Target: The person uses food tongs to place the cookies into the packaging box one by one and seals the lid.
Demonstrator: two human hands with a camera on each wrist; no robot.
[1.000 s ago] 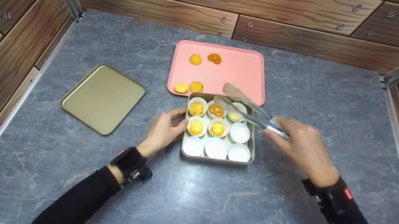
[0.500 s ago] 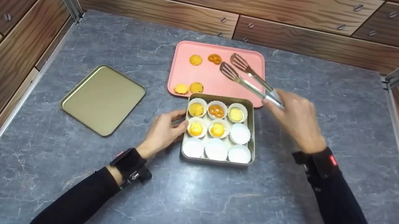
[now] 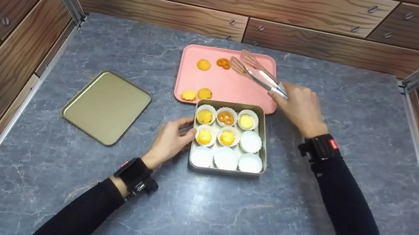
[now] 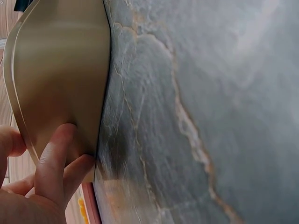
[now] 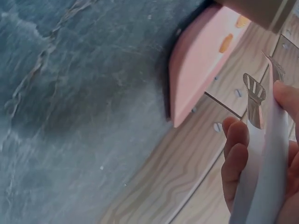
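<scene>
My left hand [image 3: 170, 138] rests at the left side of a metal tin [image 3: 266, 139]; in the left wrist view its fingers [image 4: 51, 163] touch the tin's outer wall. The tin holds white paper cups in rows. The back row bears a round cookie [image 3: 205, 116], a pretzel [image 3: 226, 118] and a pale cookie [image 3: 247, 121]; two middle cups have yellow cookies [image 3: 227, 137]. My right hand [image 3: 298, 106] grips metal tongs [image 3: 261, 80]. Their slotted tips stand apart over the pink tray [image 3: 236, 93], near another pretzel [image 3: 223, 63]. Nothing shows between the tips.
A swirl cookie [image 3: 203, 65], a flower-shaped cookie [image 3: 188, 95] and a speckled cookie [image 3: 204, 93] lie on the tray. The flat tin lid [image 3: 107, 108] lies at the left on the grey marbled table [image 3: 198, 215]. Wood-patterned panels [image 3: 190, 12] stand around the table.
My right hand has carried the tongs from the tin's back right cup to above the tray. The pale cookie is left in that cup. My left hand stays at the tin.
</scene>
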